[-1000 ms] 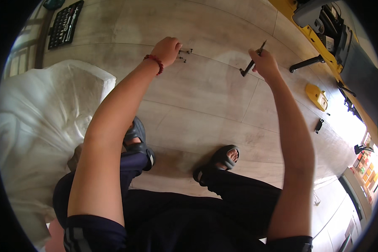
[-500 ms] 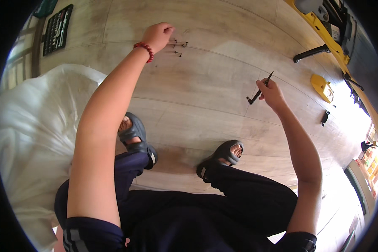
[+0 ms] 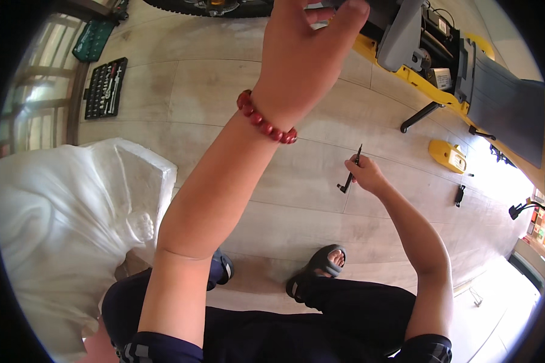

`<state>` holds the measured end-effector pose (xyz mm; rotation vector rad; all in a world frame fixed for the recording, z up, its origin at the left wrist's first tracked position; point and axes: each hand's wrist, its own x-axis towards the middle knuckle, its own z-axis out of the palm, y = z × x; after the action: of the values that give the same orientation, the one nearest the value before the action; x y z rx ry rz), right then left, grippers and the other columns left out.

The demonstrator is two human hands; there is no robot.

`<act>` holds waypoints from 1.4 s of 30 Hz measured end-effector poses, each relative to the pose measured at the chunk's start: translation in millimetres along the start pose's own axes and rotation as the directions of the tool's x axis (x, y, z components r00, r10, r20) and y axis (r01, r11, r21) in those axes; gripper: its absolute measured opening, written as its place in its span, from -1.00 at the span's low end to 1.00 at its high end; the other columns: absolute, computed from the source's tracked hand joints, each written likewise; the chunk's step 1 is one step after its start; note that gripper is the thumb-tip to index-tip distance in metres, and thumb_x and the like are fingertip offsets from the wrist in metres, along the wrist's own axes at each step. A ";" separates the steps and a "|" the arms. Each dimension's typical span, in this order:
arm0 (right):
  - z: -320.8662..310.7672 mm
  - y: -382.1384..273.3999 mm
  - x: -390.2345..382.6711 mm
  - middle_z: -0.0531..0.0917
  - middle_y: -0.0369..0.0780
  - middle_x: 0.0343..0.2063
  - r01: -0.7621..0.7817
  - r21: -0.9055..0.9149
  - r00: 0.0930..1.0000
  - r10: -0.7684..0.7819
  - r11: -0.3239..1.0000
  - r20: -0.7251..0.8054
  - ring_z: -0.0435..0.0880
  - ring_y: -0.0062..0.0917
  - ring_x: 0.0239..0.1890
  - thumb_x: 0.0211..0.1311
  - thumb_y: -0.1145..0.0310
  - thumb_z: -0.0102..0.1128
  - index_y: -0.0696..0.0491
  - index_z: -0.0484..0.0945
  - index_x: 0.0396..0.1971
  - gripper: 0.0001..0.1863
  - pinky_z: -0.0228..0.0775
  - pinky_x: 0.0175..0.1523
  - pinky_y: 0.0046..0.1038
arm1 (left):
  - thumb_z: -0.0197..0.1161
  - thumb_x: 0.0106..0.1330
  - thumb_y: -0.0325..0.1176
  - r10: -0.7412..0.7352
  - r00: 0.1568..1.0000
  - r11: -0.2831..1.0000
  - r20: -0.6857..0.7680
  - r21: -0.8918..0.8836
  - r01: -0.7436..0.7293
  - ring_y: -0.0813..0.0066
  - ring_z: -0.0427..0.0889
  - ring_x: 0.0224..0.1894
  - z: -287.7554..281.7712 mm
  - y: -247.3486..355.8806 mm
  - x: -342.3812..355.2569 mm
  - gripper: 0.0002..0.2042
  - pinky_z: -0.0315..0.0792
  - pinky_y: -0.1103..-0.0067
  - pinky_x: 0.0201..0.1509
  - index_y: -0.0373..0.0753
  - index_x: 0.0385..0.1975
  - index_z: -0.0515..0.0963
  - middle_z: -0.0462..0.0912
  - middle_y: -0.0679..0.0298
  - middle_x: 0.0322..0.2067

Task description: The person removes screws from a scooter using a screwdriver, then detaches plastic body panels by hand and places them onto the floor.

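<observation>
Two hands up: my right hand [image 3: 364,174] pinches a black L-shaped hex key [image 3: 350,171] above the wooden floor [image 3: 163,91]; my left hand [image 3: 306,51], fingers loosely curled, reaches toward the grey machine [image 3: 406,27].

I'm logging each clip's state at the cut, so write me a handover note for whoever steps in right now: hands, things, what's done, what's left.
Left hand: raised toward the top of the view, fingers curled and part open, near the grey machine part; nothing visibly held. Red bead bracelet on that wrist.
Right hand: holds a thin black L-shaped tool by its long arm, over the wooden floor.
Around: black socket set tray on the floor at far left, yellow cover piece at right, white sheet beside the left leg.
Done: tool is in hand.
Left: it is not yet applied to the machine.
</observation>
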<state>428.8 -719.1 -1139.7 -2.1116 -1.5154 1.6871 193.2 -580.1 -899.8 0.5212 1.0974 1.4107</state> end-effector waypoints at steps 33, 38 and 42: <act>-25.8 -41.0 -30.8 0.40 -0.37 -0.64 0.152 0.359 0.987 -0.121 0.921 -0.109 0.42 -0.69 -0.56 0.25 0.26 0.04 0.12 0.40 -0.56 -0.73 0.34 -0.42 -0.57 | -0.03 0.22 -0.40 0.373 0.815 0.906 0.445 0.014 -0.423 0.33 0.59 -0.23 -19.6 -18.5 67.9 -0.63 0.58 0.54 -0.27 -0.43 0.01 0.25 0.49 0.09 -0.14; -27.0 -31.3 -28.9 0.40 -0.37 -0.64 0.151 0.298 0.987 -0.127 0.943 -0.098 0.43 -0.68 -0.56 0.25 0.24 0.04 0.12 0.40 -0.55 -0.73 0.34 -0.42 -0.57 | -0.01 0.21 -0.39 0.284 0.855 0.921 0.434 0.124 -0.370 0.26 0.57 -0.16 -15.7 -16.7 67.9 -0.60 0.59 0.53 -0.25 -0.38 0.05 0.22 0.45 0.08 -0.10; -25.0 -32.4 -26.8 0.40 -0.36 -0.65 0.130 0.252 0.991 -0.114 0.959 -0.075 0.43 -0.67 -0.56 0.25 0.23 0.04 0.12 0.40 -0.55 -0.72 0.35 -0.42 -0.56 | -0.03 0.21 -0.41 0.314 0.861 0.923 0.400 0.083 -0.375 0.25 0.56 -0.15 -18.3 -18.0 62.7 -0.65 0.60 0.52 -0.28 -0.38 -0.01 0.27 0.43 0.06 -0.09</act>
<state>429.0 -708.1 -1092.1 -1.8807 -1.3012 1.6590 175.4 -529.7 -941.6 1.1065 0.8258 1.4517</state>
